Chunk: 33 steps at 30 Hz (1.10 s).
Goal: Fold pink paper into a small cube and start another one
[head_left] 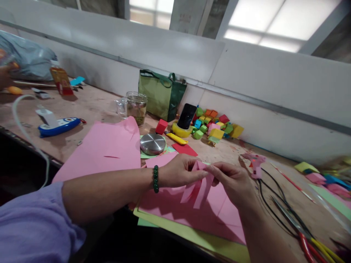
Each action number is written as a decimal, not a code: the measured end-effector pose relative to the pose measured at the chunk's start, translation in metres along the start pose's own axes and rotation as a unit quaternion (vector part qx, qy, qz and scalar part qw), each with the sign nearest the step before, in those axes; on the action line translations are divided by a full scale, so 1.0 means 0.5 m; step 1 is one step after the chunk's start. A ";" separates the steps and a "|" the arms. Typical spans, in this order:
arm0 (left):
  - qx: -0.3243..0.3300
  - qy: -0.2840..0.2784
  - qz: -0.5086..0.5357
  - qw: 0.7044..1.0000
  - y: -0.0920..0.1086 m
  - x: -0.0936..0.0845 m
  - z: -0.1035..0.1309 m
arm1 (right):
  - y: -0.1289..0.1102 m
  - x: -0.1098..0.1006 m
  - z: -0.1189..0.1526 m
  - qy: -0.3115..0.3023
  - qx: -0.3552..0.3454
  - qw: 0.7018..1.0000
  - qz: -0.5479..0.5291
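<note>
Left arm (109,193) stretched across from the left, nearly level; lilac sleeve (41,219) worn on its upper part, forearm uncovered. Left hand (178,171) held back outward, thumb laid straight toward the right, fingers bent opposite in a pinch, partly hidden. Right arm (263,226) angled steeply up from lower right, leaned leftward. Right hand (236,177) pinched at thumb and fingertips, pointed left. Thumb tips held just beside each other.
</note>
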<state>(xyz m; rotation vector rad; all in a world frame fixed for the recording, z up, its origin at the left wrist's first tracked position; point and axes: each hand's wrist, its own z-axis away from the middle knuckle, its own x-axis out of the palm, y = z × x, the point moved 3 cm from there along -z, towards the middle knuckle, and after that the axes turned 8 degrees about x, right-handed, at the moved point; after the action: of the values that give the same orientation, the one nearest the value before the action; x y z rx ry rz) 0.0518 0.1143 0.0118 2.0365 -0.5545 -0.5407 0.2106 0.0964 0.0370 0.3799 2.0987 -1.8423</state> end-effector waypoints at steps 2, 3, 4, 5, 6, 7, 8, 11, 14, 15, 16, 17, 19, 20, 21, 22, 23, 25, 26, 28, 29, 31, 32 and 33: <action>0.004 -0.001 -0.006 1.000 0.000 0.000 0.000 | 0.001 0.002 0.000 0.003 -0.004 1.000 0.007; 0.004 -0.003 -0.010 1.000 0.000 -0.001 -0.001 | 0.002 0.003 0.000 0.003 -0.004 1.000 0.010; -0.001 -0.009 -0.010 1.000 -0.002 -0.003 -0.002 | 0.003 0.003 0.000 0.004 -0.004 1.000 0.013; -0.009 -0.017 -0.010 1.000 -0.004 -0.005 -0.003 | 0.003 0.004 0.000 0.003 -0.003 1.000 0.016; -0.021 -0.027 -0.009 0.999 -0.008 -0.008 -0.005 | 0.004 0.005 -0.001 0.000 0.000 1.000 0.023; -0.035 -0.040 -0.007 0.999 -0.014 -0.011 -0.007 | 0.005 0.007 -0.002 -0.005 0.005 0.999 0.034; -0.050 -0.054 -0.006 0.997 -0.020 -0.014 -0.009 | 0.007 0.008 -0.003 -0.012 0.010 0.999 0.050; -0.088 -0.102 -0.015 0.991 -0.047 -0.025 -0.014 | 0.018 0.015 -0.010 -0.059 0.019 0.991 0.118; -0.136 -0.145 -0.071 0.977 -0.075 -0.031 -0.013 | 0.044 0.024 -0.020 -0.110 0.022 0.972 0.208; -0.151 -0.145 -0.119 0.971 -0.081 -0.033 -0.012 | 0.055 0.026 -0.024 -0.116 0.025 0.962 0.246; -0.152 -0.136 -0.184 0.962 -0.084 -0.036 -0.011 | 0.067 0.028 -0.030 -0.117 0.028 0.952 0.281; -0.136 -0.120 -0.261 0.948 -0.081 -0.038 -0.011 | 0.078 0.029 -0.035 -0.113 0.031 0.943 0.312; -0.053 -0.089 -0.413 0.905 -0.064 -0.036 -0.013 | 0.099 0.031 -0.046 -0.105 0.041 0.933 0.341; 0.003 -0.087 -0.469 0.879 -0.052 -0.028 -0.012 | 0.107 0.032 -0.050 -0.105 0.047 0.932 0.343; 0.056 -0.102 -0.506 0.854 -0.042 -0.017 -0.009 | 0.114 0.033 -0.053 -0.106 0.052 0.933 0.340; 0.099 -0.135 -0.527 0.833 -0.035 -0.003 -0.004 | 0.118 0.034 -0.055 -0.108 0.056 0.933 0.338; 0.133 -0.179 -0.535 0.815 -0.030 0.012 0.004 | 0.121 0.035 -0.056 -0.110 0.058 0.933 0.337; 0.170 -0.270 -0.532 0.785 -0.027 0.040 0.028 | 0.122 0.036 -0.056 -0.112 0.059 0.933 0.336; 0.178 -0.299 -0.524 0.778 -0.027 0.051 0.042 | 0.121 0.037 -0.056 -0.110 0.059 0.933 0.337; 0.178 -0.304 -0.519 0.779 -0.028 0.060 0.069 | 0.118 0.037 -0.056 -0.105 0.059 0.932 0.341; 0.178 -0.304 -0.517 0.780 -0.030 0.062 0.081 | 0.116 0.038 -0.056 -0.104 0.059 0.932 0.342; 0.181 -0.303 -0.510 0.784 -0.032 0.062 0.099 | 0.114 0.038 -0.055 -0.107 0.063 0.930 0.345; 0.183 -0.303 -0.507 0.786 -0.033 0.060 0.104 | 0.115 0.038 -0.055 -0.109 0.065 0.929 0.348; 0.185 -0.302 -0.504 0.788 -0.033 0.058 0.107 | 0.116 0.037 -0.055 -0.109 0.066 0.928 0.351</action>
<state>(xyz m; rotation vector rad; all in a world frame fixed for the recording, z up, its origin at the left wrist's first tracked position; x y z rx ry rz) 0.0471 0.0696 -0.0325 2.4180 0.1846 -1.8932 0.2153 0.1312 -0.0201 0.7965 1.4233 -1.4989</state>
